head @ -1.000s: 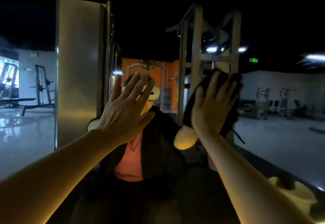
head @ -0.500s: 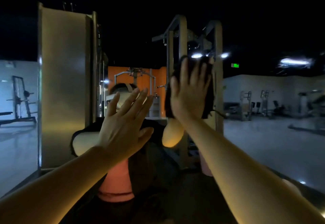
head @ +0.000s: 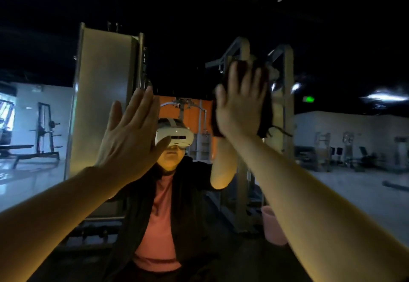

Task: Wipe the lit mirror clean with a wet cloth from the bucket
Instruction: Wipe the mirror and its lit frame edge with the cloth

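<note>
The mirror [head: 332, 193] fills the whole view and reflects a dim gym and me. My right hand [head: 240, 102] presses a dark cloth [head: 264, 117] flat against the glass, high and right of centre, fingers straight and spread. A loose thread of the cloth hangs off to the right. My left hand [head: 130, 135] lies flat on the glass lower and to the left, fingers straight, holding nothing. A pink bucket [head: 273, 226] shows low in the reflection, partly hidden behind my right forearm.
Reflected in the mirror are a tall pale pillar [head: 104, 104], a metal gym frame [head: 283, 95], weight racks at the left and machines at the right. Warm light glows along my forearms from below.
My right hand has slid the cloth up the glass and slightly left. My left hand stays pressed flat on the mirror. My head has tilted up.
</note>
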Demonstrator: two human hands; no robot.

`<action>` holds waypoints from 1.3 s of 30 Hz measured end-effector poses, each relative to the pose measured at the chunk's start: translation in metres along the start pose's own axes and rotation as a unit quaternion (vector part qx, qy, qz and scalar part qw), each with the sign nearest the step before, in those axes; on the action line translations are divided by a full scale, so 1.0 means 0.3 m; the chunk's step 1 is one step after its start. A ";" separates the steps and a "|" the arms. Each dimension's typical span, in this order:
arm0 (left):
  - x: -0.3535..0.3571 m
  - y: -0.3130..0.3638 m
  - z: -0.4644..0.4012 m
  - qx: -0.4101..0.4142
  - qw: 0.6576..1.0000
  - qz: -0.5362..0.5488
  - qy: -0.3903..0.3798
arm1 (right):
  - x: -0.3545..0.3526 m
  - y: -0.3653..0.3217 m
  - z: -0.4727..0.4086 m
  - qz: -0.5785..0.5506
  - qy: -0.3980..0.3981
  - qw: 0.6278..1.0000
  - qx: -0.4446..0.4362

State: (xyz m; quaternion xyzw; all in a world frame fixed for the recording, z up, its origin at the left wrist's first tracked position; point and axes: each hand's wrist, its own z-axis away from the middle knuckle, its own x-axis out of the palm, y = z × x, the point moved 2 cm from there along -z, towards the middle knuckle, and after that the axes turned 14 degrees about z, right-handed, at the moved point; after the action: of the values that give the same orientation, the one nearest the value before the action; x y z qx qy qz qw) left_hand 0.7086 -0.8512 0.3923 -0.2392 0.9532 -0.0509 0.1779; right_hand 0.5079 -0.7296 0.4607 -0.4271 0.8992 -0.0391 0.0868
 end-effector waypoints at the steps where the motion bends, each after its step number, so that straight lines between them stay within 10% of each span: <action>1: -0.001 -0.011 0.005 -0.009 1.000 0.005 0.000 | -0.001 -0.100 0.048 0.000 0.012 0.997 -0.073; 5: -0.001 -0.021 0.006 -0.009 1.000 -0.011 -0.009 | 0.014 -0.092 0.147 0.031 0.002 0.961 -0.274; 12: -0.004 -0.020 0.010 -0.012 1.000 -0.008 -0.021 | -0.010 -0.086 -0.022 0.013 -0.023 0.999 0.029; 20: -0.022 0.021 -0.005 -0.021 1.000 -0.012 -0.009 | -0.014 -0.186 0.051 0.019 0.002 0.974 -0.226; 33: 0.222 0.657 -0.281 0.099 0.987 0.065 -0.111 | 0.066 0.802 -0.119 0.032 -0.080 0.988 0.130; 39: 0.280 0.667 -0.294 0.083 0.982 -0.048 -0.165 | 0.084 0.859 -0.062 -0.007 -0.086 0.972 0.220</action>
State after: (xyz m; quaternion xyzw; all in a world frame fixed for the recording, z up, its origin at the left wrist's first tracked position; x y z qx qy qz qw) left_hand 0.5198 -0.7139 0.4114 -0.2746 0.8904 -0.0981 0.3495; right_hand 0.2925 -0.5865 0.4386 -0.4053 0.8547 -0.1997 0.2555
